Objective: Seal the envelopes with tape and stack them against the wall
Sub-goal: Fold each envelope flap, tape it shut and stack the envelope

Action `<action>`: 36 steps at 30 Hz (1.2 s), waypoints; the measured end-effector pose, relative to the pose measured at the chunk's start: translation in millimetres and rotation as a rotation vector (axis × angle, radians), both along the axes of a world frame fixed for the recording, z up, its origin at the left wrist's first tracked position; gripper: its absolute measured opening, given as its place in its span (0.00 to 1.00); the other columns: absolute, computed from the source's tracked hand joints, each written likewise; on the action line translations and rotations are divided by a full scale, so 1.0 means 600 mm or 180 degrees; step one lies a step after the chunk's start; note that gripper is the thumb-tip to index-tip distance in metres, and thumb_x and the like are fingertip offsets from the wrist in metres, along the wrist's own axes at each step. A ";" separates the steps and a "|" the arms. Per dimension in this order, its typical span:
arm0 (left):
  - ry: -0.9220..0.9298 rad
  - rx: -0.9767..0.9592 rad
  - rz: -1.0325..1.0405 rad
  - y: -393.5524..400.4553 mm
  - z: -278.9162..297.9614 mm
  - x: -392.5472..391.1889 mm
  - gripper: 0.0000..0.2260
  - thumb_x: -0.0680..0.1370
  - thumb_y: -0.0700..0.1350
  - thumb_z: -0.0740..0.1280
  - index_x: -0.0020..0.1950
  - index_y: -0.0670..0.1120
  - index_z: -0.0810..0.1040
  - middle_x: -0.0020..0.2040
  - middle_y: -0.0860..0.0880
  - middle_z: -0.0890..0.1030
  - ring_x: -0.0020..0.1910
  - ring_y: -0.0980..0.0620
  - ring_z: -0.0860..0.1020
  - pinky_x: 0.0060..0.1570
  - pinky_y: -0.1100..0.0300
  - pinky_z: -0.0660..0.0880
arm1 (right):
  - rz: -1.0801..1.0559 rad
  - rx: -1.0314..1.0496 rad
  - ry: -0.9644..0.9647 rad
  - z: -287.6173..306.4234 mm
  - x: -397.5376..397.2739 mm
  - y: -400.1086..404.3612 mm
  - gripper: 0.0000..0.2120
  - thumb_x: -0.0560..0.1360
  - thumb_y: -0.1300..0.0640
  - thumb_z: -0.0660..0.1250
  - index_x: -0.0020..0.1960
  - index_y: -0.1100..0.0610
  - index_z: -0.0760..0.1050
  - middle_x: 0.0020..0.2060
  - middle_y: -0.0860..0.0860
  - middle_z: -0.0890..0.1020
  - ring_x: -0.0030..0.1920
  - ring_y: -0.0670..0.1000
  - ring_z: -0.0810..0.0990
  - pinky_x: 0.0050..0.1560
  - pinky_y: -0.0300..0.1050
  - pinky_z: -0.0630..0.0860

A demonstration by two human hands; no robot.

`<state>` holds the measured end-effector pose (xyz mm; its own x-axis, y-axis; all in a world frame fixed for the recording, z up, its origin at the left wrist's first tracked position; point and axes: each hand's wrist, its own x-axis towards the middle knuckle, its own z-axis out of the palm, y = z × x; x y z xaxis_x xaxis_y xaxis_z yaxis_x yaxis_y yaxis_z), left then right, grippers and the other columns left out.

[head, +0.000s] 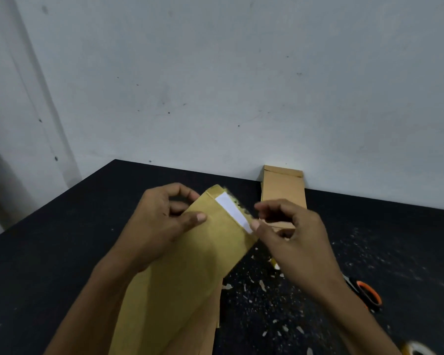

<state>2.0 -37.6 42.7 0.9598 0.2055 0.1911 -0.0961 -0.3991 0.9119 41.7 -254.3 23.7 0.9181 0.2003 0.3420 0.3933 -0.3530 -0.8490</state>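
I hold a long brown envelope (190, 265) tilted above the black table (49, 252). My left hand (159, 221) grips it near the top, thumb on its face. A white strip (232, 211) lies across the flap end. My right hand (290, 234) pinches the strip's right end between thumb and fingers. More brown envelopes (205, 316) lie under the held one. Against the wall leans a stack of brown envelopes (283, 188), partly hidden behind my right hand.
Orange-handled scissors (367, 293) lie at the right, behind my right forearm. A tape roll (415, 348) shows at the bottom right edge. Small paper scraps (262, 285) are scattered over the table's middle and right. The white wall (215, 85) runs along the table's far edge.
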 end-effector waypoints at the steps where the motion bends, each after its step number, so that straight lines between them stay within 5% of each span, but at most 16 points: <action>1: -0.0011 0.0004 -0.0160 -0.006 0.011 -0.005 0.08 0.74 0.41 0.73 0.52 0.46 0.79 0.40 0.48 0.87 0.40 0.52 0.85 0.41 0.58 0.81 | 0.0124 0.0098 0.0084 0.014 0.003 -0.002 0.12 0.75 0.57 0.73 0.56 0.46 0.81 0.44 0.42 0.84 0.50 0.39 0.82 0.45 0.36 0.78; 4: -0.0089 0.0015 -0.0471 -0.020 0.037 -0.017 0.09 0.74 0.41 0.72 0.53 0.45 0.80 0.41 0.47 0.87 0.41 0.50 0.85 0.45 0.58 0.82 | 0.0694 0.0296 0.0406 0.054 0.002 -0.009 0.13 0.77 0.61 0.70 0.61 0.51 0.79 0.37 0.52 0.86 0.40 0.43 0.82 0.42 0.38 0.76; 8: -0.0180 0.0055 -0.0651 -0.031 0.054 -0.022 0.09 0.73 0.43 0.72 0.53 0.47 0.81 0.42 0.51 0.87 0.42 0.55 0.85 0.42 0.66 0.80 | 0.0837 0.0422 0.0551 0.075 -0.003 -0.022 0.14 0.76 0.65 0.70 0.61 0.54 0.79 0.36 0.59 0.86 0.38 0.55 0.82 0.42 0.54 0.80; 13: -0.0150 0.0026 -0.0786 -0.039 0.059 -0.024 0.11 0.71 0.45 0.72 0.53 0.49 0.83 0.44 0.53 0.87 0.44 0.56 0.85 0.41 0.68 0.79 | 0.0852 0.0829 0.0873 0.081 -0.012 -0.033 0.17 0.70 0.69 0.75 0.57 0.58 0.80 0.33 0.59 0.85 0.34 0.52 0.84 0.37 0.41 0.80; 21: -0.0057 0.0096 -0.0896 -0.046 0.065 -0.026 0.13 0.72 0.44 0.72 0.55 0.47 0.84 0.46 0.53 0.87 0.46 0.54 0.85 0.46 0.63 0.81 | 0.0918 0.1023 0.1356 0.093 -0.015 -0.044 0.16 0.70 0.72 0.72 0.53 0.58 0.82 0.33 0.60 0.85 0.32 0.52 0.83 0.36 0.44 0.81; 26: 0.0030 0.0090 -0.0999 -0.055 0.064 -0.026 0.10 0.74 0.39 0.72 0.56 0.45 0.84 0.46 0.51 0.87 0.46 0.52 0.86 0.48 0.59 0.82 | 0.0971 0.1059 0.1611 0.095 -0.015 -0.049 0.22 0.59 0.68 0.77 0.53 0.61 0.81 0.30 0.59 0.83 0.29 0.52 0.82 0.33 0.44 0.81; 32: 0.0120 0.0092 -0.1149 -0.065 0.063 -0.025 0.10 0.75 0.38 0.71 0.56 0.46 0.83 0.47 0.50 0.87 0.47 0.51 0.85 0.50 0.56 0.82 | 0.0861 0.0975 0.1759 0.084 -0.009 -0.055 0.23 0.54 0.63 0.79 0.49 0.58 0.83 0.33 0.61 0.83 0.39 0.60 0.80 0.48 0.58 0.75; 36: 0.0230 -0.0050 -0.1291 -0.074 0.059 -0.021 0.09 0.76 0.36 0.70 0.55 0.44 0.82 0.46 0.47 0.87 0.46 0.49 0.85 0.47 0.56 0.82 | 0.0963 0.1194 0.1828 0.075 -0.016 -0.069 0.20 0.61 0.61 0.76 0.53 0.60 0.82 0.39 0.60 0.85 0.38 0.53 0.83 0.41 0.46 0.81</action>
